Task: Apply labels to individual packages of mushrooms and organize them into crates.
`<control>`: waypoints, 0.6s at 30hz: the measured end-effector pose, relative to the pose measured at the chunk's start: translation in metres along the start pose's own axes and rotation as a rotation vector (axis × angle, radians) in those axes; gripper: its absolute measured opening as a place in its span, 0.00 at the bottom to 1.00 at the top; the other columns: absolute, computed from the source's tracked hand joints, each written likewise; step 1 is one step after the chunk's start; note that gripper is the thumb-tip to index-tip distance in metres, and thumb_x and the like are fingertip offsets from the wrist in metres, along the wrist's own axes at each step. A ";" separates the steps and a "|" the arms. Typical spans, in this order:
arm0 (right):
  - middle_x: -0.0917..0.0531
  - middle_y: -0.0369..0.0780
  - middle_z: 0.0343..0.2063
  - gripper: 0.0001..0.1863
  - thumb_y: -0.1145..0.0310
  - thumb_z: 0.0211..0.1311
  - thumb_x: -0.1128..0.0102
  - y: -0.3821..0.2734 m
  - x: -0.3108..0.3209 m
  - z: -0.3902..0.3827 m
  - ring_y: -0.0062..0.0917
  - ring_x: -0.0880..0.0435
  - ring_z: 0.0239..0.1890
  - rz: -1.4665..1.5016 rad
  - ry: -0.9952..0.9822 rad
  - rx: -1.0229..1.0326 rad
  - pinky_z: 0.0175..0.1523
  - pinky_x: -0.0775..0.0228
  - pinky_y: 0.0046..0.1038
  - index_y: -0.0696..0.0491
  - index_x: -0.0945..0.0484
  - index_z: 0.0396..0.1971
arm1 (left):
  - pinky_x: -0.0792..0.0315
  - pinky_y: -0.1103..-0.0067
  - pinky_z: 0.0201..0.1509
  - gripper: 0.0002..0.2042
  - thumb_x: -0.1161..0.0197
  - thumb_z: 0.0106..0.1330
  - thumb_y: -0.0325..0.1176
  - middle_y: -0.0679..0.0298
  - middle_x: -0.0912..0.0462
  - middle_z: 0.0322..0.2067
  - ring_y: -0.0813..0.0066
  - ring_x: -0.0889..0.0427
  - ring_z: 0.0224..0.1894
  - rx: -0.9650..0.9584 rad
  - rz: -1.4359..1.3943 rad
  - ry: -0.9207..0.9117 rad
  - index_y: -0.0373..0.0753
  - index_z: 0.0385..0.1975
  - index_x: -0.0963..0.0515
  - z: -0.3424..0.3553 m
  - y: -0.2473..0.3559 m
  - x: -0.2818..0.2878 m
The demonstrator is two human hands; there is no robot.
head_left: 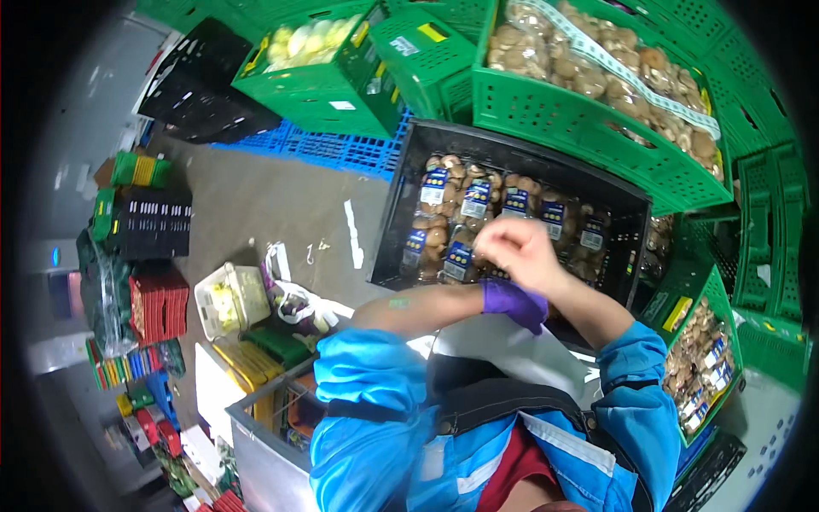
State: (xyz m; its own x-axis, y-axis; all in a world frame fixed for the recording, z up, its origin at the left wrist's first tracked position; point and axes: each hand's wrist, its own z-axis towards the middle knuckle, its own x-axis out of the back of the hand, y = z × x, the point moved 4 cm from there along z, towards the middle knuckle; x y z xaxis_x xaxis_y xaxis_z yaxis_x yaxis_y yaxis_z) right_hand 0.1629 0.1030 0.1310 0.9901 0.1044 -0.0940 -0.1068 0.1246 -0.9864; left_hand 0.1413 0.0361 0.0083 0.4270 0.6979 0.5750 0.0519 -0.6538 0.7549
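Observation:
My forearms cross over a black crate (399, 224) holding several clear packs of brown mushrooms (475, 198) with dark blue labels. Bare and slightly blurred, my right hand (522, 253) hovers above the packs near the crate's middle, its fingers curled in with nothing visible in them. Just below it, at the crate's near side, is my left hand (517, 304) in a purple glove. It lies close to my right wrist, and whether the two touch is unclear. The gloved fingers are bunched and partly hidden, so their grip does not show.
A large green crate of mushrooms (554, 115) stands behind the black one; another green crate (721, 367) of labelled packs is at right. Further left are a green crate of pale vegetables (316, 102), a blue pallet (328, 147), a whitish bin (230, 300) and floor litter (352, 235).

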 end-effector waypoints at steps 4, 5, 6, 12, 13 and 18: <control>0.20 0.36 0.23 0.07 0.73 0.54 0.41 0.115 0.131 0.003 0.15 0.23 0.23 -0.212 0.241 -0.296 0.30 0.30 0.17 0.60 0.21 0.31 | 0.29 0.68 0.36 0.17 0.43 0.50 0.43 0.50 0.20 0.28 0.55 0.21 0.31 0.093 -0.375 0.020 0.36 0.31 0.20 -0.003 0.023 0.005; 0.20 0.35 0.22 0.06 0.74 0.53 0.40 0.145 0.168 -0.005 0.14 0.24 0.24 -0.378 0.265 -0.271 0.31 0.31 0.17 0.61 0.21 0.30 | 0.29 0.67 0.37 0.16 0.42 0.50 0.42 0.50 0.20 0.28 0.55 0.21 0.32 0.117 -0.419 0.023 0.36 0.31 0.20 -0.003 0.026 0.003; 0.19 0.36 0.21 0.06 0.75 0.51 0.40 0.168 0.191 -0.009 0.16 0.23 0.25 -0.608 0.331 -0.242 0.32 0.31 0.20 0.60 0.21 0.29 | 0.29 0.67 0.37 0.16 0.42 0.49 0.42 0.50 0.20 0.28 0.54 0.21 0.32 0.114 -0.412 0.037 0.36 0.31 0.20 -0.003 0.027 -0.001; 0.21 0.40 0.23 0.05 0.68 0.50 0.40 0.251 0.234 -0.002 0.37 0.22 0.27 -1.081 0.118 0.117 0.32 0.29 0.31 0.52 0.21 0.27 | 0.29 0.66 0.39 0.15 0.42 0.50 0.42 0.51 0.21 0.30 0.52 0.23 0.35 -0.032 -0.374 0.124 0.37 0.31 0.20 0.012 0.028 0.000; 0.21 0.40 0.23 0.05 0.68 0.50 0.40 0.259 0.243 0.000 0.37 0.22 0.27 -1.082 0.114 0.111 0.32 0.29 0.31 0.52 0.21 0.27 | 0.29 0.66 0.39 0.15 0.42 0.50 0.42 0.51 0.21 0.30 0.52 0.23 0.35 -0.036 -0.381 0.124 0.37 0.31 0.20 0.016 0.023 0.001; 0.25 0.38 0.32 0.09 0.68 0.48 0.42 0.274 0.235 0.011 0.36 0.24 0.37 -1.240 -0.285 -0.121 0.42 0.31 0.34 0.46 0.20 0.32 | 0.30 0.66 0.37 0.15 0.42 0.51 0.42 0.52 0.21 0.29 0.52 0.23 0.34 -0.037 -0.438 0.093 0.37 0.31 0.21 0.015 0.009 -0.007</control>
State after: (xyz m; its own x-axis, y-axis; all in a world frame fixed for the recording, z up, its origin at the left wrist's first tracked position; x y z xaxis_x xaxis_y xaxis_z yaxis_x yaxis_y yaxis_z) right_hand 0.3652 0.1728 -0.1598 0.3641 0.1926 0.9112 0.8942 0.2012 -0.3998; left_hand 0.1522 0.0210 0.0064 0.2891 0.9308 0.2237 0.1761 -0.2814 0.9433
